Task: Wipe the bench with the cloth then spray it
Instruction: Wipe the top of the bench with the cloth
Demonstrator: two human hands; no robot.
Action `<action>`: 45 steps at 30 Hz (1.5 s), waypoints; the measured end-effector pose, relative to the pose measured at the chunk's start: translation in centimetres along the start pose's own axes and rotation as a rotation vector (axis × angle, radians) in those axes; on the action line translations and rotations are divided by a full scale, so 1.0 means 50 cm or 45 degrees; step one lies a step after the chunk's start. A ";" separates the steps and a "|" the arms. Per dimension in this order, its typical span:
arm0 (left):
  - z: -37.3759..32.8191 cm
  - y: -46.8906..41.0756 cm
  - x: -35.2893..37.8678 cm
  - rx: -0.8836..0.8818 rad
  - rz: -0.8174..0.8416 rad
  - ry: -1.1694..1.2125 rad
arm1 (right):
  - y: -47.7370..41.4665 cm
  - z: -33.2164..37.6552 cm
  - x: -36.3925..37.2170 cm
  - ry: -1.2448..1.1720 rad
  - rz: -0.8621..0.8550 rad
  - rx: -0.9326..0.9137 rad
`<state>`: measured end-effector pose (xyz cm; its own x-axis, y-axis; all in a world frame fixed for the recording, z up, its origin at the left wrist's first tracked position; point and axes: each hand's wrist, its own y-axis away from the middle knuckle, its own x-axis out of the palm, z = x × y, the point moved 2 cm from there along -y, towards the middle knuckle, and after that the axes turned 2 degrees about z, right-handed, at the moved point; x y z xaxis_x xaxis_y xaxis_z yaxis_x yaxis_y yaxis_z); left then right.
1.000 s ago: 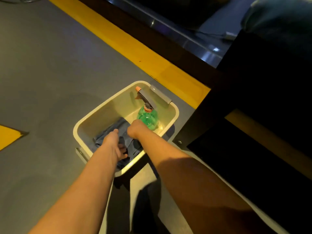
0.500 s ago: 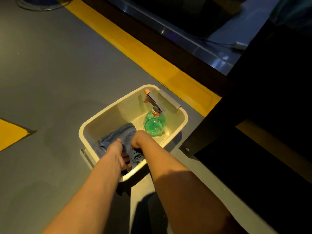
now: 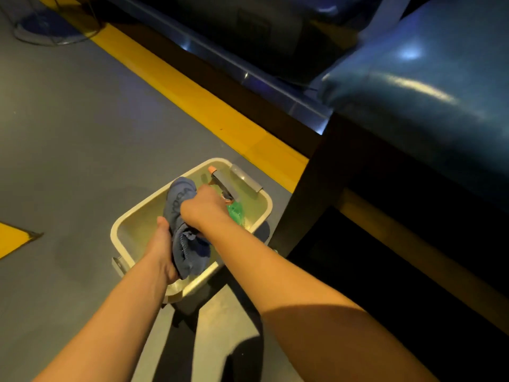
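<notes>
Left hand (image 3: 165, 246): grip closed on the lower part of the cloth (image 3: 183, 224).
Right hand (image 3: 202, 209): grip clenched around the cloth's upper part.
Cloth: blue, bunched, lifted above the bin (image 3: 121, 230).
Spray bottle (image 3: 234, 209): green, upright inside the bin on the floor (image 3: 68, 147).
Table (image 3: 427, 100): blue padded, right of the bin.

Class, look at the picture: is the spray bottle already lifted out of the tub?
No: the spray bottle stands inside the tub, while both hands hold only the cloth.
</notes>
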<state>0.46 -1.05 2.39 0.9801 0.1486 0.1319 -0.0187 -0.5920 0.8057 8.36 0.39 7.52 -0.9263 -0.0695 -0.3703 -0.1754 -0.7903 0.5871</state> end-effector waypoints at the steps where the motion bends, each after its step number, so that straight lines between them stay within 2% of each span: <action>1: -0.013 0.033 0.016 0.059 0.039 -0.008 | 0.031 0.015 -0.023 0.026 -0.002 -0.047; 8: -0.086 0.279 0.162 0.449 0.083 -0.054 | 0.278 0.080 -0.232 0.032 -0.257 -0.403; 11: -0.112 0.365 0.210 0.803 -0.093 -0.178 | 0.383 0.104 -0.300 0.131 -0.384 -0.548; 16: -0.121 0.489 0.257 1.234 -0.149 -0.140 | 0.484 0.129 -0.356 0.351 -0.509 -0.719; 20: -0.126 0.533 0.311 1.314 -0.148 -0.507 | 0.504 0.128 -0.417 0.599 -0.656 -0.684; 25: -0.091 0.553 0.366 1.474 -0.145 -0.805 | 0.489 0.088 -0.494 0.909 -0.675 -0.401; 28: -0.083 0.546 0.373 1.469 -0.198 -0.822 | 0.491 0.087 -0.510 1.120 -0.748 -0.385; 29: -0.083 0.543 0.374 1.466 -0.199 -0.800 | 0.491 0.097 -0.511 1.127 -0.789 -0.498; 31: -0.084 0.547 0.370 1.456 -0.180 -0.643 | 0.478 0.124 -0.499 1.060 -0.755 -0.902; 33: -0.087 0.551 0.353 1.318 -0.184 -0.284 | 0.459 0.141 -0.476 0.994 -0.493 -1.108; 35: -0.079 0.539 0.328 1.144 -0.268 0.078 | 0.432 0.128 -0.463 1.114 -0.289 -1.008; 37: -0.060 0.515 0.316 0.974 -0.282 0.259 | 0.415 0.106 -0.461 1.400 -0.268 -0.912; 39: -0.037 0.496 0.330 0.803 -0.138 0.335 | 0.409 0.096 -0.464 1.539 -0.291 -0.948; 41: -0.019 0.497 0.355 0.645 0.060 0.441 | 0.404 0.098 -0.468 1.538 -0.287 -0.981; 45: -0.015 0.505 0.378 0.684 0.133 0.476 | 0.387 0.111 -0.480 1.453 -0.306 -1.035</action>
<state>18.34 -12.60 25.66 0.8419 0.2763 0.4635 0.0861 -0.9167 0.3901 25.34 -9.86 31.77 -0.0606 -0.0221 -0.9979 0.3121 -0.9500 0.0021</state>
